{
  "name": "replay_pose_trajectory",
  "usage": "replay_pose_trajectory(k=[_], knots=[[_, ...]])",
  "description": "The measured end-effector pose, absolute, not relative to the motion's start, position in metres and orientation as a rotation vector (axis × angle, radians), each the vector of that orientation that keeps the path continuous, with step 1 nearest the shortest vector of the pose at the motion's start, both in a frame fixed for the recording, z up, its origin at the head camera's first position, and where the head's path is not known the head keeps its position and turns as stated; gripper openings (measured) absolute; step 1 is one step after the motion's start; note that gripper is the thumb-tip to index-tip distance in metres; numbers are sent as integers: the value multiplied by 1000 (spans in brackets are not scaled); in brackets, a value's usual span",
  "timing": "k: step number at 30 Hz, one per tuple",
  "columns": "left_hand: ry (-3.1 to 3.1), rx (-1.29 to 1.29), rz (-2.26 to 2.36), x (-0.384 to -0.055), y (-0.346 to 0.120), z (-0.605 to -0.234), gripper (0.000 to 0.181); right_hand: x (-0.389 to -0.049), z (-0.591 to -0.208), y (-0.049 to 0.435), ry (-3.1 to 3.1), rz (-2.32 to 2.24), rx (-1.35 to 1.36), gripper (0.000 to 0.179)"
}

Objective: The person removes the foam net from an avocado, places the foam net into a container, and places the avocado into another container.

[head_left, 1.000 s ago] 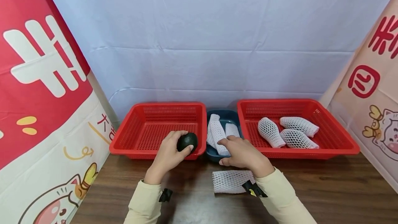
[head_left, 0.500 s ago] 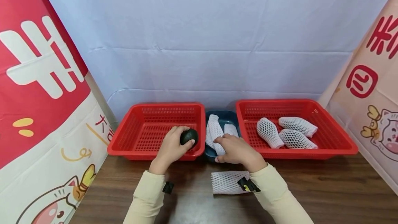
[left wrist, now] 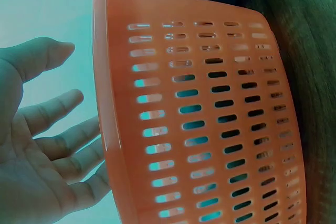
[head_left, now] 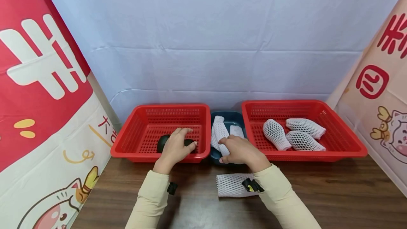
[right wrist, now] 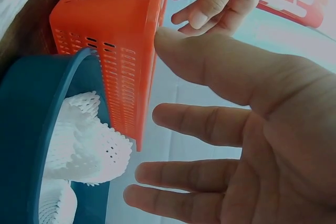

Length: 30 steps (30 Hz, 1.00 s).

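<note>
Two avocado-like fruits (head_left: 162, 143) flank the left hand (head_left: 176, 148)

Its fingers are loosely spread and have hold of nothing. One fruit shows between thumb and forefinger; the other lies just past the hand's outer edge. The hand hides part of each, so their long axes, and any touch, cannot be told. Both lie in the red basket (head_left: 136, 155) below this hand, nearer to it than to the right hand (head_left: 240, 150). That one, also spread and holding nothing, is over the blue tray (head_left: 233, 116), white foam-net sleeves (head_left: 220, 130) just beside its fingers.
</note>
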State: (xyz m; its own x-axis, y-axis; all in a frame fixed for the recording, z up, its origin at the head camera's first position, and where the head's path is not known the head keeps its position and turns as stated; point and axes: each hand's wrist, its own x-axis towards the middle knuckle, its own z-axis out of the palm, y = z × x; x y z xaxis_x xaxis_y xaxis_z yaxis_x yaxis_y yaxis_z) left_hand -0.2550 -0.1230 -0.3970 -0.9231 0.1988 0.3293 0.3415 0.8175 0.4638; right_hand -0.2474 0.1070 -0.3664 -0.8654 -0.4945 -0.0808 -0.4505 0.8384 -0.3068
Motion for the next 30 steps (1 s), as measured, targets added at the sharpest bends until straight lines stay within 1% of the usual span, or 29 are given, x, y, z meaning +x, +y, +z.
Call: replay_pose_trajectory(k=[15, 23, 30], knots=[[-2781, -427, -762, -250, -126, -395, 46, -245, -366, 114, 2852, -432, -746, 54], [-2799, -501, -679, -239, -120, -390, 48, -244, -364, 131, 2864, -448, -740, 54], [-2743, -576, -611, -231, -111, -386, 44, -243, -361, 142, 2865, -480, -736, 53]])
